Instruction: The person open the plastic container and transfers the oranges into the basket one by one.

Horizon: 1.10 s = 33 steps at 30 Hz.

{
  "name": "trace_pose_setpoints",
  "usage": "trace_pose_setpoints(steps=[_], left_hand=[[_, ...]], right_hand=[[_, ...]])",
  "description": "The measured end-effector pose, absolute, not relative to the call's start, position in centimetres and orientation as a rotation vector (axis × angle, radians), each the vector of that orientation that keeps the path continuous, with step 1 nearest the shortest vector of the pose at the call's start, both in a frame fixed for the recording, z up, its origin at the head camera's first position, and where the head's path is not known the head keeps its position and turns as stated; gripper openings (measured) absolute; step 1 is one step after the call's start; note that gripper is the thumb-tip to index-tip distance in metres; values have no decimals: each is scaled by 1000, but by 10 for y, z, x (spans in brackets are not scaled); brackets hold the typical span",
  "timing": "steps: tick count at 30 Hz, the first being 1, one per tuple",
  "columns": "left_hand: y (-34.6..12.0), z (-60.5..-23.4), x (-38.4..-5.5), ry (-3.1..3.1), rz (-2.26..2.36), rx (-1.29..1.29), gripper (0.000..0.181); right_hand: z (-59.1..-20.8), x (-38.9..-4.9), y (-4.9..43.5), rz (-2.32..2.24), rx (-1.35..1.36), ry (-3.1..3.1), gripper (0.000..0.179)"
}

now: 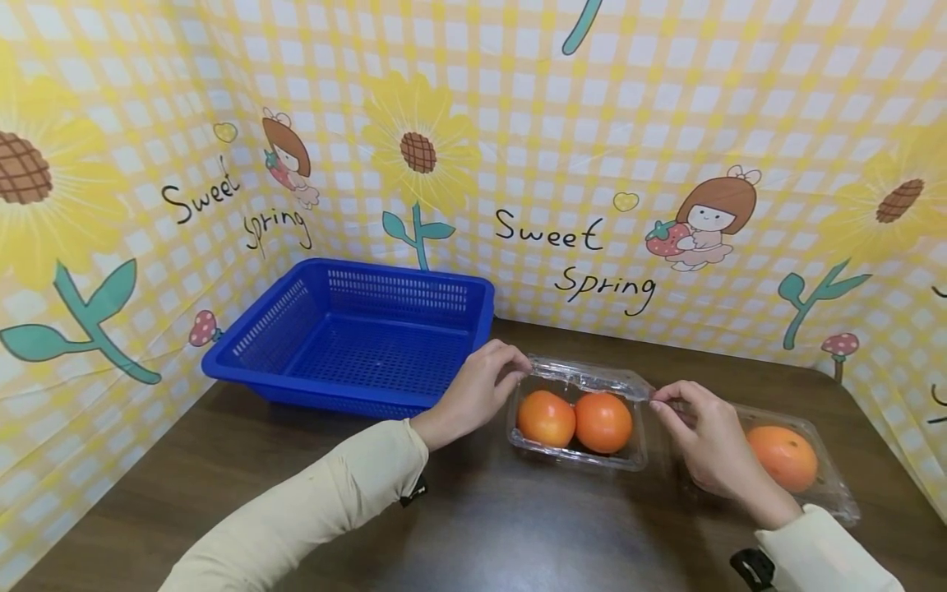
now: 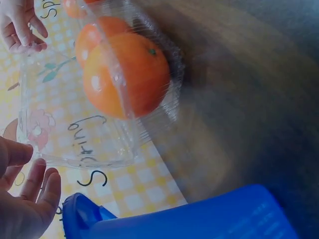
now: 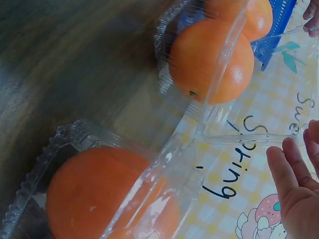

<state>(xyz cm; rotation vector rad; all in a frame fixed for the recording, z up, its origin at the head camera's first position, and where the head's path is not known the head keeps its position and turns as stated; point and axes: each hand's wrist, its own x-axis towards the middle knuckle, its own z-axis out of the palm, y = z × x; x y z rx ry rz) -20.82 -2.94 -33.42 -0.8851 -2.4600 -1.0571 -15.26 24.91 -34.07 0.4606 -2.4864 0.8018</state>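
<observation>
A clear plastic clamshell box stands on the table with two oranges side by side in it, a left orange and a right orange. Its transparent lid is raised at the far side. My left hand pinches the lid's left corner between thumb and fingers. At the opposite corner, my right hand pinches the lid's edge. Both wrist views show the lid stretched between the hands, above the oranges. The right hand partly hides a second clear box holding an orange.
A blue perforated plastic basket stands at the back left, near the left forearm. Behind the brown table hangs a yellow checked cloth with printed flowers and lettering. The second box sits near the table's right side.
</observation>
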Motion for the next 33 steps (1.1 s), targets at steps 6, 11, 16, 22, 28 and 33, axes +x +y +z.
trace_pose_setpoints(steps=[6, 11, 16, 22, 28, 33], left_hand=[[-30, -323, -215, -2528, -1064, -870, 8], [-31, -314, -221, -2600, -1008, -885, 6], [-29, -302, -235, -2626, -934, -996, 4], [-32, -289, -257, -2645, -960, -1183, 6], [-35, -288, -270, -2691, -1072, -1186, 7], [-33, -287, -278, -2681, -1160, -1143, 9]], right_hand=[[-336, -157, 247, 870, 429, -2483, 4], [-331, -162, 245, 931, 392, -2478, 4], [-326, -167, 249, 976, 333, -2568, 14], [-320, -176, 253, 1127, 275, -2664, 30], [-316, -182, 253, 1279, 225, -2668, 38], [-312, -187, 251, 1396, 175, -2626, 41]])
